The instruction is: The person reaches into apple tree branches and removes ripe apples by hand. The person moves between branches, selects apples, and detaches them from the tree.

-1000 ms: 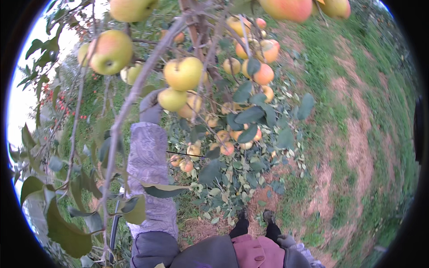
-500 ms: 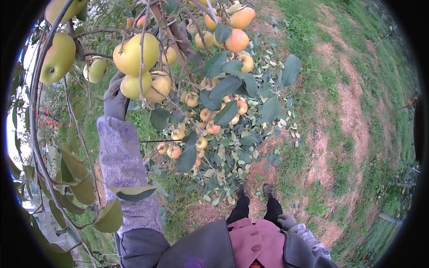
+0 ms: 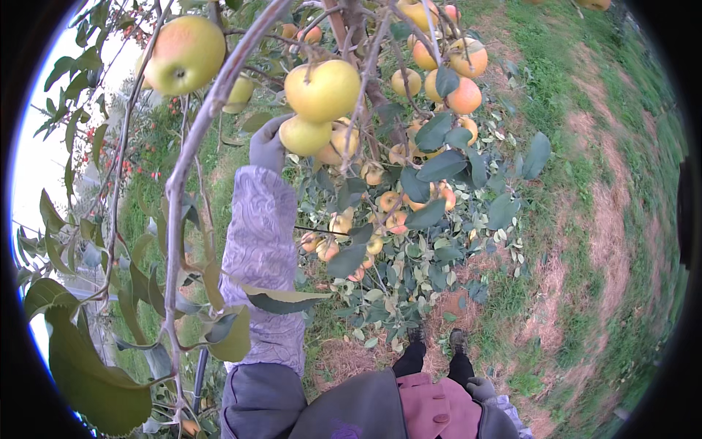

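From the head view, the person stood under an apple tree, looking down past their own body to the grass. The left hand (image 3: 268, 143), in a grey glove, was raised at the end of a lilac patterned sleeve (image 3: 262, 249) and reached up to a yellow-green apple (image 3: 305, 135). Its fingers were curled around the left side of that apple, touching it; the far side of the grip was hidden by the fruit, so how firmly it closed could not be told.

Just above that apple hung a larger yellow apple (image 3: 322, 90), touching it, and to the right of it a third one was partly hidden by twigs. Well to the upper left of the apple, a big green-and-blush apple (image 3: 185, 55) hung from a long bare branch (image 3: 191, 154) that swept down the left side. To the apple's right, a cluster of orange-tinged apples (image 3: 463, 95) hung among dark leaves.

The right hand (image 3: 480, 388), also in a grey glove, hung low, far below the apple, beside a pink apron (image 3: 431, 406). It appeared loosely curled and held nothing. 2 dark shoes (image 3: 437, 342) stood on the grass (image 3: 585, 241) above the apron.
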Motion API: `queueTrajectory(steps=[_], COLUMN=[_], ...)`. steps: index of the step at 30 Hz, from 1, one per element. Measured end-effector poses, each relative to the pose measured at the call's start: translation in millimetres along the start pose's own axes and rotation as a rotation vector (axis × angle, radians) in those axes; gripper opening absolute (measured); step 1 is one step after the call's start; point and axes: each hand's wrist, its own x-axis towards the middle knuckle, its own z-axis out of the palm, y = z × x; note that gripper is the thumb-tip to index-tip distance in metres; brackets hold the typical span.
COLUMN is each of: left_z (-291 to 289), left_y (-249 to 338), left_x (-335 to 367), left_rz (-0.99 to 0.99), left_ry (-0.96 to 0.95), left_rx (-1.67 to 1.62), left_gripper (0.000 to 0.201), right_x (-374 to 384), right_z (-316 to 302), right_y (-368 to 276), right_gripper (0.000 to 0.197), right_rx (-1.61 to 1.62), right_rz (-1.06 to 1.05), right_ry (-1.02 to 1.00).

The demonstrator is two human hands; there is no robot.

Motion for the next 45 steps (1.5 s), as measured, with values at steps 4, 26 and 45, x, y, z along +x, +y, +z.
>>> queueTrajectory(steps=[4, 26, 45], left_z=[15.3, -15.6, 222.3], left_y=[-15.9, -107.8, -37.8], left_x=[12.7, -503.3, -1069.7], left_rz=[-0.178, -0.602, -1.282], left_ry=[-0.048, -0.123, 0.553], left_rx=[-0.240, 0.685, 0.670], left_gripper=[0.030, 0.029, 0.036], right_x=[-1.7, 71.0, 186.5], right_z=[-5.9, -58.6, -76.2], right_y=[5.7, -60.3, 63.9], right_gripper=[0.040, 0.043, 0.040], right_rx=[-0.001, -0.446, -1.475], right_rz=[0.048, -0.330, -0.609], right_ry=[0.006, -0.172, -0.695])
